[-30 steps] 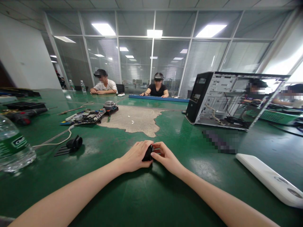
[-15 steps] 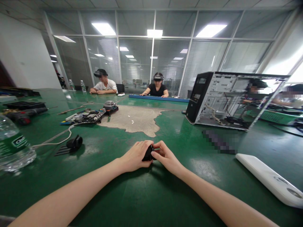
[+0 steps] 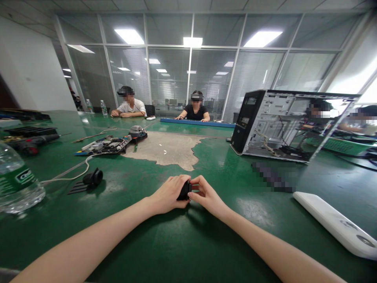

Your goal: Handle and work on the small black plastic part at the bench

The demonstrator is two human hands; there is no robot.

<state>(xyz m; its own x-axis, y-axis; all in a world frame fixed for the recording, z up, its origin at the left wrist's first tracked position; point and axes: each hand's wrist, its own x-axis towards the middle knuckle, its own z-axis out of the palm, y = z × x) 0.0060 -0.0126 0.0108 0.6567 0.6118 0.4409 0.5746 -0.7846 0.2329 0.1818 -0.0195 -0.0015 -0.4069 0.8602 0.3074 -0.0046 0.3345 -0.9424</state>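
A small black part (image 3: 184,191) with a rounded body is held just above the green table, its exact kind hidden by fingers. My left hand (image 3: 169,193) wraps round its left side, thumb below and fingers over the top. On the other side, my right hand (image 3: 207,195) grips the right edge between thumb and bent fingertips. Further left lies a black piece with a round ring and several flat prongs (image 3: 92,179). No other object touches either hand.
An open computer case (image 3: 250,122) stands at right, near a white oblong device (image 3: 332,222). A water bottle (image 3: 17,181) stands at left. A circuit board (image 3: 103,146) lies beyond a white cable (image 3: 84,167). Two people sit across the table; others are partly visible at right.
My right thumb and fingertips have shifted slightly at the part's right edge. My left hand keeps its hold, and the rest looks the same.
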